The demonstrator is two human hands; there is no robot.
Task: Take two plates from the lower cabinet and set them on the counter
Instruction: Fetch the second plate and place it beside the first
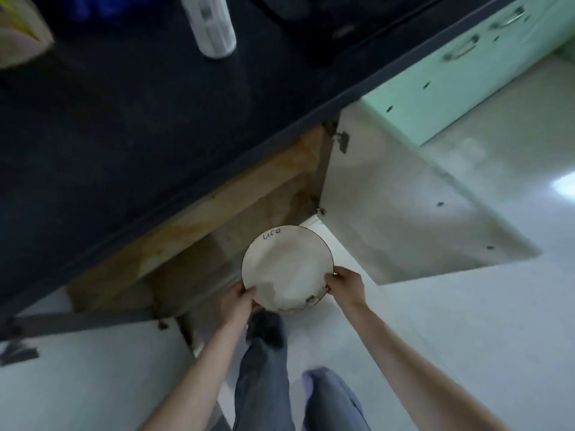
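Plate lifted out of the open lower cabinet, not yet on the counter

The dark counter (pixel 130 126) fills the upper view, with a white bottle (pixel 211 24) on it but no plate that I can see; below it the lower cabinet (pixel 217 231) stands open, its door (pixel 404 219) swung wide to the right. A white plate (pixel 287 267) is held in front of the opening, clear of the shelf, whether one or two stacked I cannot tell. Lifting and setting down look still to do. Both arms reach down: the left hand (pixel 238 301) grips the near-left rim, the right hand (pixel 345 284) clasps the right rim
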